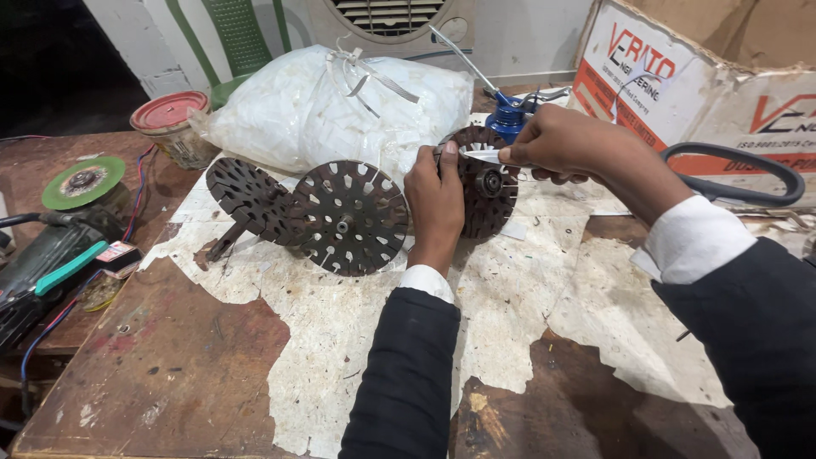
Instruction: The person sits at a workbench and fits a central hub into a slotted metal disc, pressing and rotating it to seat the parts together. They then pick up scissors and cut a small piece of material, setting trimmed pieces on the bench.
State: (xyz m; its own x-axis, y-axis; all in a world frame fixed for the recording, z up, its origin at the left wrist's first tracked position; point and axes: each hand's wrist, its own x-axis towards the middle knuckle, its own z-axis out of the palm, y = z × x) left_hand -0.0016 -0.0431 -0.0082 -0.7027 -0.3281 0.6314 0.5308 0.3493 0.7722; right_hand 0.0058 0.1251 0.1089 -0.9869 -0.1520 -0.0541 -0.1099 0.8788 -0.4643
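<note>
My left hand [435,202] grips the left rim of a dark round slotted metal core [489,189] standing on edge on the worn table. My right hand [557,143] pinches a thin white strip [480,155] and holds it against the top of that core, just beside my left thumb. Two more slotted cores lie to the left: a large one [348,217] lying nearly flat and a smaller one [251,198] behind it.
A white plastic bag of strips [331,106] sits behind the cores. Nearby are a blue oil can [510,119], a red-lidded jar [170,123], large scissors [735,178], a cardboard box [714,76] and an angle grinder [59,246] with a green disc [83,181].
</note>
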